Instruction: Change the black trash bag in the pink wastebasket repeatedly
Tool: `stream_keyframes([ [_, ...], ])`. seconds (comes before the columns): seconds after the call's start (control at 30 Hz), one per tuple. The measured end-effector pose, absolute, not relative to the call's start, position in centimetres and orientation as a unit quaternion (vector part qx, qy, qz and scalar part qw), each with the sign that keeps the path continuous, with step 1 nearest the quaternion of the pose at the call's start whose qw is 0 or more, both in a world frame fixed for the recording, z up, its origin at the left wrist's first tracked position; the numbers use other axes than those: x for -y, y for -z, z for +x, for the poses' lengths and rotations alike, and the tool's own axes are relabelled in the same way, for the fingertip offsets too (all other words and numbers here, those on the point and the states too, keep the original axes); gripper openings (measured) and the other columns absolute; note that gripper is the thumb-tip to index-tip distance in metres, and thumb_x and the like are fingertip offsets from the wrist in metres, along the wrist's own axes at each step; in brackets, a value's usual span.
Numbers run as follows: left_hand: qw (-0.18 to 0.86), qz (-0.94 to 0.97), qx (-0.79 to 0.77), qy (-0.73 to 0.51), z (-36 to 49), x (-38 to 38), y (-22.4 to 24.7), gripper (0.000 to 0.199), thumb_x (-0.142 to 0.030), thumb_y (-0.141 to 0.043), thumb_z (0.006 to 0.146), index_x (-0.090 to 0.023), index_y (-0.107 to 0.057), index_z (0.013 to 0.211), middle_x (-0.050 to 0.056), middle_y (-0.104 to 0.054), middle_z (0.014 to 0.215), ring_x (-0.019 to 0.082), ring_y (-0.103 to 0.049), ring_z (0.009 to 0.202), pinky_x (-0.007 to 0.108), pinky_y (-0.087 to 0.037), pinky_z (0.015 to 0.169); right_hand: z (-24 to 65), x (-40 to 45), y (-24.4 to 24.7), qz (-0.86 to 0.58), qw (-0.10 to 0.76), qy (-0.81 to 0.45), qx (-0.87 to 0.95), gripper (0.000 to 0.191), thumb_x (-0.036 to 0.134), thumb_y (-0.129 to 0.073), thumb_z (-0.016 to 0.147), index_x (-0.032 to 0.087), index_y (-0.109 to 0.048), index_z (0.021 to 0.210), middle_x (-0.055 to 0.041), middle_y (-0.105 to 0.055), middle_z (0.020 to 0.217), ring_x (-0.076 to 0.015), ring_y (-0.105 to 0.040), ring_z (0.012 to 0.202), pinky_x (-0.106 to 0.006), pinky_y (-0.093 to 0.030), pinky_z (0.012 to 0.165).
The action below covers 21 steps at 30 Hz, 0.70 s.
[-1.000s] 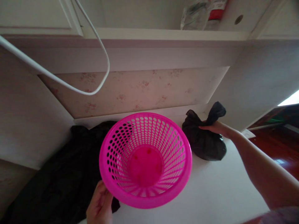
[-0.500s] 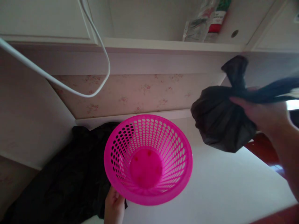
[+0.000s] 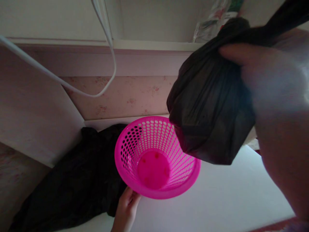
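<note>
A pink perforated basket (image 3: 154, 169) with nothing inside stands on the white surface. My left hand (image 3: 127, 204) is closed on its near rim, fingertips hidden under the edge. High on the right, close to the camera, my right hand (image 3: 263, 61) grips a full black plastic bag (image 3: 214, 106) by its gathered neck. The bag hangs in front of the basket's right rim and hides part of it. Another black bag or cloth (image 3: 79, 180) lies loosely spread to the left of the basket.
A white cable (image 3: 79, 91) loops down at the upper left. Above, an open white shelf (image 3: 156, 45) holds clear plastic packaging (image 3: 210, 27) and a green item. Floral wallpaper (image 3: 130, 96) lies behind the white tabletop (image 3: 217, 199).
My right hand has brought the full bag left and closer to the camera, so it now overlaps the basket's right side. The basket appears slightly farther right and up in view.
</note>
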State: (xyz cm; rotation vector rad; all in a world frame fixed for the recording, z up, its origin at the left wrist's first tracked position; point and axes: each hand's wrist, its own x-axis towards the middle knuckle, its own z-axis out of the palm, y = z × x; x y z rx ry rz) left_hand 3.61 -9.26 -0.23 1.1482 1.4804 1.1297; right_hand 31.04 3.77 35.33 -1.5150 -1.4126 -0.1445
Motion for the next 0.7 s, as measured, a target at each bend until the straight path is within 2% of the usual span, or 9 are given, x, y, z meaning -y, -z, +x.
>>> stream_keyframes([
  [0.1,0.458,0.458,-0.611,-0.455,4.0,9.6,1.2,0.041,-0.06,-0.072,0.077,-0.019,-0.074,0.077,0.004,-0.065,0.071,0.023,-0.061,0.071,0.031,-0.05,0.069,28.0,-3.9,-35.5,-0.527,0.593,0.027,0.608,0.035,0.046,-0.068,0.082,0.014,-0.08,0.088,-0.0063,-0.078,0.111,-0.0293,-0.07,0.107,-0.039,-0.046,0.07],
  [0.17,0.468,0.459,-0.611,-0.444,4.1,9.7,1.8,0.04,-0.059,-0.071,0.077,-0.019,-0.072,0.075,0.004,-0.063,0.07,0.023,-0.06,0.07,0.03,-0.048,0.066,26.7,-4.4,-35.0,-0.512,0.586,0.021,0.628,0.024,0.034,-0.075,0.08,0.011,-0.077,0.086,-0.0036,-0.077,0.094,-0.0249,-0.071,0.099,-0.034,-0.049,0.073],
  [0.3,0.482,0.494,-0.594,-0.413,3.3,9.9,2.7,0.033,-0.053,-0.07,0.08,-0.02,-0.07,0.075,0.004,-0.063,0.07,0.022,-0.06,0.069,0.031,-0.049,0.067,25.6,-6.0,-32.3,-0.463,0.547,0.014,0.698,0.017,0.025,-0.073,0.083,0.01,-0.074,0.09,-0.0001,-0.073,0.084,-0.0221,-0.071,0.092,-0.033,-0.053,0.078],
  [0.47,0.443,0.53,-0.593,-0.414,1.5,9.5,2.2,0.029,-0.048,-0.069,0.082,-0.021,-0.072,0.075,0.004,-0.067,0.071,0.023,-0.065,0.068,0.03,-0.053,0.065,25.5,-5.8,-28.7,-0.463,0.451,0.01,0.763,0.015,0.03,-0.072,0.083,0.017,-0.071,0.09,-0.0034,-0.072,0.085,-0.0268,-0.07,0.094,-0.035,-0.053,0.081],
  [0.6,0.345,0.53,-0.61,-0.478,-0.1,8.5,-0.8,0.026,-0.048,-0.069,0.08,-0.023,-0.075,0.076,0.005,-0.073,0.074,0.023,-0.068,0.064,0.032,-0.057,0.061,25.3,-3.2,-27.3,-0.464,0.374,-0.003,0.803,0.008,0.029,-0.069,0.083,0.022,-0.066,0.083,-0.0027,-0.069,0.076,-0.0222,-0.068,0.081,-0.027,-0.046,0.068],
  [0.7,0.27,0.51,-0.63,-0.52,-1.4,7.8,-3.8,0.021,-0.045,-0.067,0.081,-0.026,-0.075,0.075,0.004,-0.073,0.075,0.025,-0.069,0.062,0.035,-0.059,0.058,25.3,-1.2,-26.4,-0.475,0.363,-0.011,0.801,0.016,0.036,-0.068,0.087,0.022,-0.063,0.08,0.0011,-0.062,0.064,-0.0157,-0.06,0.06,-0.024,-0.037,0.057],
])
